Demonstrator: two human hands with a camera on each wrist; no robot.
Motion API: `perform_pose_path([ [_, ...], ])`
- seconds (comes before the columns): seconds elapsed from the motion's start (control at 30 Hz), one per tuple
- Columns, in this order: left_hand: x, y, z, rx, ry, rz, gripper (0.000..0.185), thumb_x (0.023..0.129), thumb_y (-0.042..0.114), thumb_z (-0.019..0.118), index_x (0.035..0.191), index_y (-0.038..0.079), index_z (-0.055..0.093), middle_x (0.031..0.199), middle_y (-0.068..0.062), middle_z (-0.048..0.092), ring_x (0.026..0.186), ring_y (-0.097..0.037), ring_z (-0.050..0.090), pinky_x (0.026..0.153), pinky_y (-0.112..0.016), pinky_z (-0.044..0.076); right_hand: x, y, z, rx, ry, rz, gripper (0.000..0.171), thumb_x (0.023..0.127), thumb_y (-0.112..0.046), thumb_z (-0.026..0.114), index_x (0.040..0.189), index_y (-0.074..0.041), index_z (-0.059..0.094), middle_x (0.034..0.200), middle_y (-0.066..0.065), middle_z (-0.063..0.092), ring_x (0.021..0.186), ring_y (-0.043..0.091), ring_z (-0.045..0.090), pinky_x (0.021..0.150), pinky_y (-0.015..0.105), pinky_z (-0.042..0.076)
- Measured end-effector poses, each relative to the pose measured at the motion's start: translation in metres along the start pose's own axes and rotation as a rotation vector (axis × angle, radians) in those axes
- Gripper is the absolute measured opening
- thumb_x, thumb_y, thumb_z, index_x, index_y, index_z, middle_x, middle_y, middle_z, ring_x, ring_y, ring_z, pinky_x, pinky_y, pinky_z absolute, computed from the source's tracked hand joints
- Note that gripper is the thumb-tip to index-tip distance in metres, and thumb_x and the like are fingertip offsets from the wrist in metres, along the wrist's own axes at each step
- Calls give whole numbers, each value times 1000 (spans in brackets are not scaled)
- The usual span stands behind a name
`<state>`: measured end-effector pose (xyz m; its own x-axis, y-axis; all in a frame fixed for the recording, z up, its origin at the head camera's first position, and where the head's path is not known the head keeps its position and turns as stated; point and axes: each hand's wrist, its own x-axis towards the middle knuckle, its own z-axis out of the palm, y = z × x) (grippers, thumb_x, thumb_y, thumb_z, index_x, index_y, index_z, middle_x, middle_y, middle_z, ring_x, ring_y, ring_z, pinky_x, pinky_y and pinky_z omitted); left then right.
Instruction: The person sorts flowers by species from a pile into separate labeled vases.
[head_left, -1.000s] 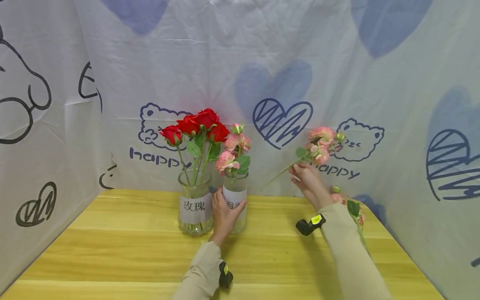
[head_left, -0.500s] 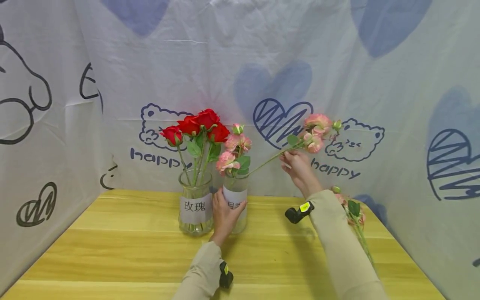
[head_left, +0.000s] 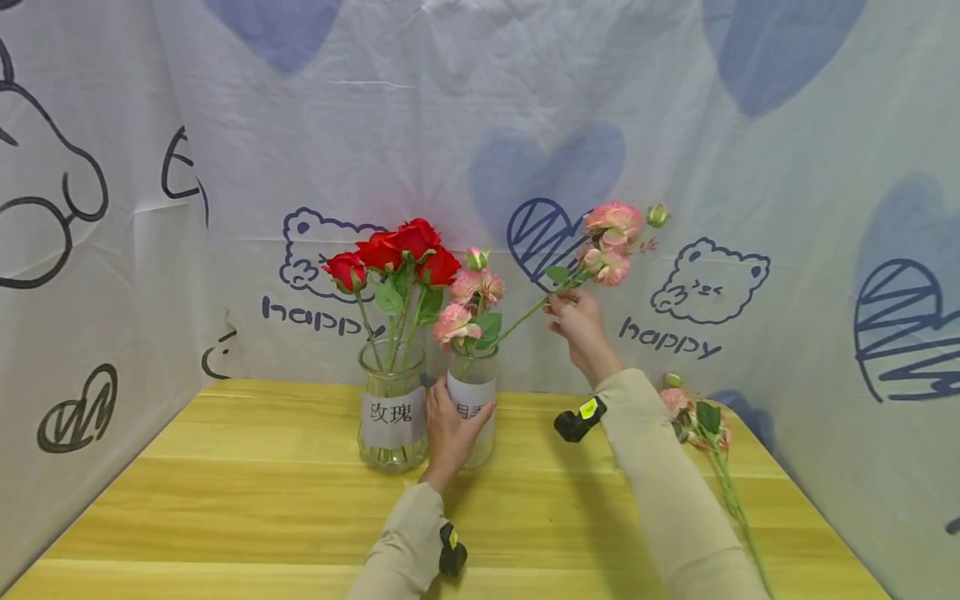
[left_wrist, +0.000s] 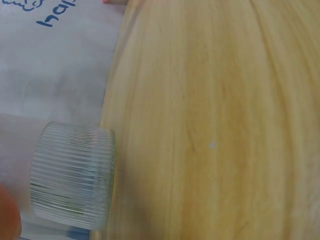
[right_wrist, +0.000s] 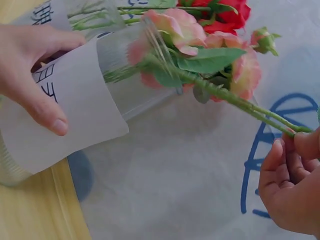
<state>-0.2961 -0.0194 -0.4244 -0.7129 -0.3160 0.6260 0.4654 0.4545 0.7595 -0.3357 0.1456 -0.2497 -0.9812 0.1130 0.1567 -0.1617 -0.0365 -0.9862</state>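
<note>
My left hand (head_left: 448,433) is wrapped around a clear glass vase (head_left: 476,365) with a white paper label. Pink flowers (head_left: 457,321) with green leaves stand in it. Up to the right, my right hand (head_left: 581,327) pinches the green stem of another pink flower spray (head_left: 613,223). That stem slants down to the left, and in the right wrist view its lower part (right_wrist: 200,84) passes into the mouth of the vase (right_wrist: 127,75). In the left wrist view, the vase's ribbed base (left_wrist: 72,175) shows beside a fingertip (left_wrist: 7,215).
Left of the vase stands a wider labelled glass jar (head_left: 392,417) with several red roses (head_left: 397,246). More pink flowers (head_left: 701,421) lie on the wooden table (head_left: 247,500) at the right. A printed white cloth (head_left: 420,125) hangs behind.
My right hand has moved left and slightly up with the pink flower spray, bringing its stem from beside the vase into the vase's mouth. My left hand stays on the vase.
</note>
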Motion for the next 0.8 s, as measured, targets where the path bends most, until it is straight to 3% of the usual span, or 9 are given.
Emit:
perform_pose_path([
  [0.23,0,-1,0,3,6,7,77,69,19,87,127,-9,44,110,-23,51,100,-38,50,86,-53,44,-5,-3,19,-150,12,-112,22,98,-2,52,118,7,50,105,15,60,81,13,56,62,18,49],
  [0.47,1,-1,1,10,5,6,77,69,19,87,127,-8,44,110,-24,52,100,-38,50,86,-53,45,-11,1,34,-294,-70,-237,18,95,3,54,112,10,54,100,22,63,86,26,59,60,19,49],
  [0.6,0,0,0,7,1,7,78,69,19,87,127,-9,43,110,-24,52,100,-39,50,86,-53,45,-15,4,39,-362,-125,-279,17,95,2,54,110,9,56,98,22,63,83,22,58,60,20,49],
  [0.8,0,0,0,10,6,26,78,69,18,87,127,-9,44,109,-24,52,99,-38,50,85,-53,45,-18,8,42,-409,-170,-310,17,95,-1,57,109,9,60,100,21,65,86,29,60,61,23,51],
])
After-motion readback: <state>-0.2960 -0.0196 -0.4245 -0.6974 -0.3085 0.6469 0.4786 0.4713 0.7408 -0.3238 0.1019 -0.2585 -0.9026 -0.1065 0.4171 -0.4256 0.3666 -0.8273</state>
